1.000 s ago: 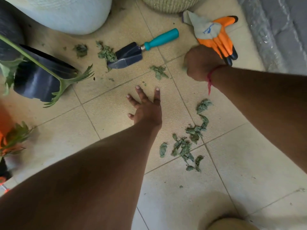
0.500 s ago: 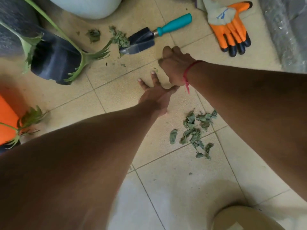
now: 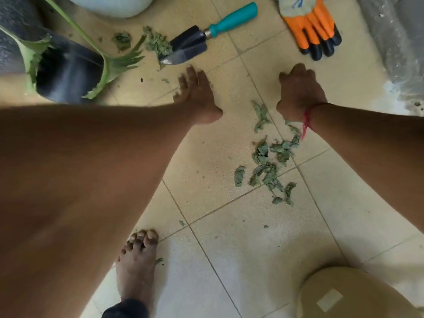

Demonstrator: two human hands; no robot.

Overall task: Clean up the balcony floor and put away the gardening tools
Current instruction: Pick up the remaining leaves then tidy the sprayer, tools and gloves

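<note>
Head view: left hand (image 3: pixel 198 98) fingers straight, right hand (image 3: pixel 300 92) fingers curled, hold unclear, beside crumpled leaves (image 3: pixel 267 165)

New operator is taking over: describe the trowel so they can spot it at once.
Start at the big black pot on the left and the orange glove at top right. Between them, just beyond the left hand, lies the trowel. It alone has a teal handle and dark blade, tip among leaf scraps.

Matt tile floor (image 3: pixel 241 249), metal trowel (image 3: pixel 185 50) w/ plastic handle, rubbery glove (image 3: pixel 314 31), dry leaves (image 3: pixel 268 166)
</note>
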